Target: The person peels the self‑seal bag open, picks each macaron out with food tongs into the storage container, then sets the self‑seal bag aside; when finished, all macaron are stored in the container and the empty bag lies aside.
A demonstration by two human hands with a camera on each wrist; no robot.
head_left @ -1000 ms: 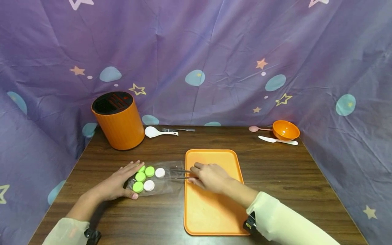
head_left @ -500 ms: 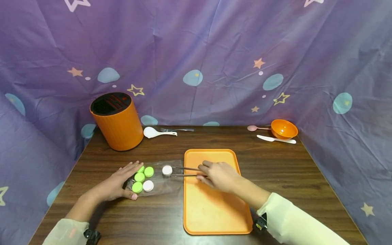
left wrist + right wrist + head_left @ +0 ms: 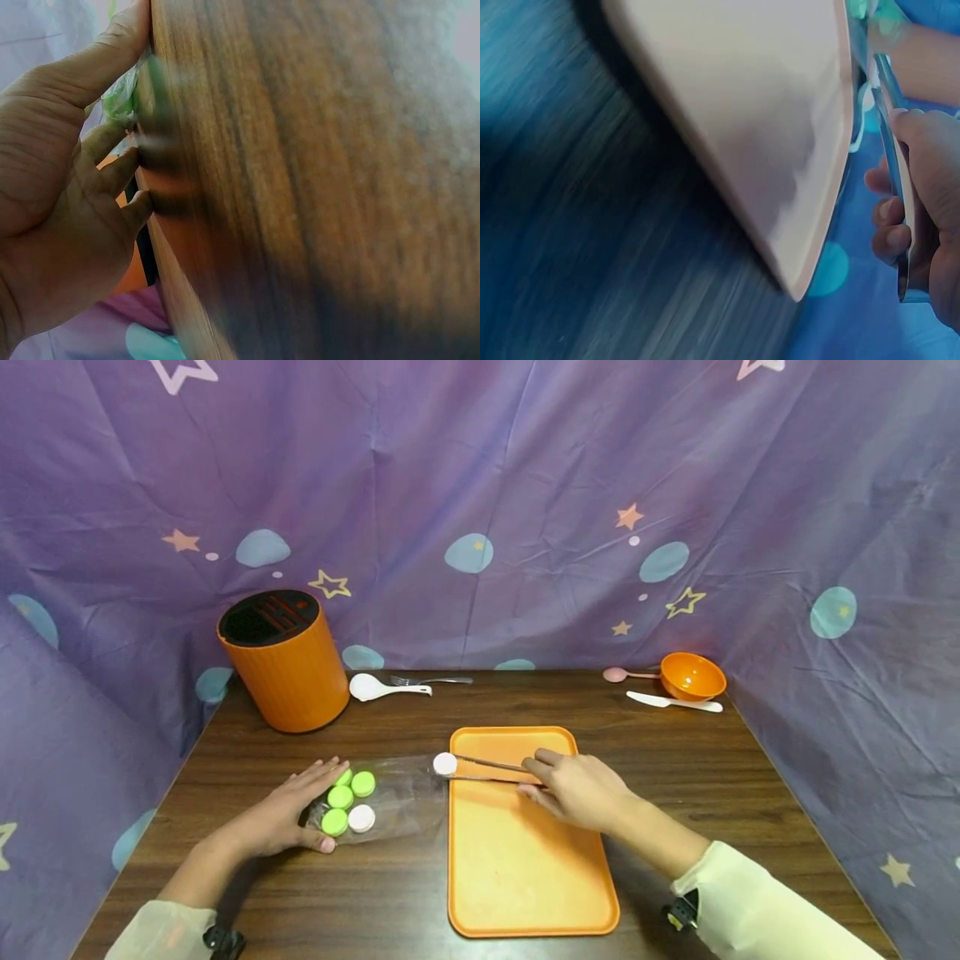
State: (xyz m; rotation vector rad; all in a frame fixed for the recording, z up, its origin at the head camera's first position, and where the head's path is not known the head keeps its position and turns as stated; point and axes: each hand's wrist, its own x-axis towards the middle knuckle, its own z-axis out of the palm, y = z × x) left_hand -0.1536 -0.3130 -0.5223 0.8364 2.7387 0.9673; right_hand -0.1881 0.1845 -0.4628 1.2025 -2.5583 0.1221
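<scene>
Orange plastic tray [image 3: 525,877] bare | my right hand [image 3: 581,789] pinches metal tongs [image 3: 487,770] gripping one round white cap [image 3: 445,763] at its left rim | my left hand [image 3: 288,814] flat on clear bag [image 3: 397,793], five caps left.

The orange tray [image 3: 525,868] takes up the table's [image 3: 750,827] middle, reaching almost to the front edge. The table's right half is open wood as far as the orange bowl [image 3: 692,676], pink spoon [image 3: 626,674] and white knife [image 3: 673,702] in the back right corner. Toward the back left corner, the tall orange knife block [image 3: 281,662], white spoon [image 3: 378,688] and fork [image 3: 431,680] bar the way. The front left corner lies open.
</scene>
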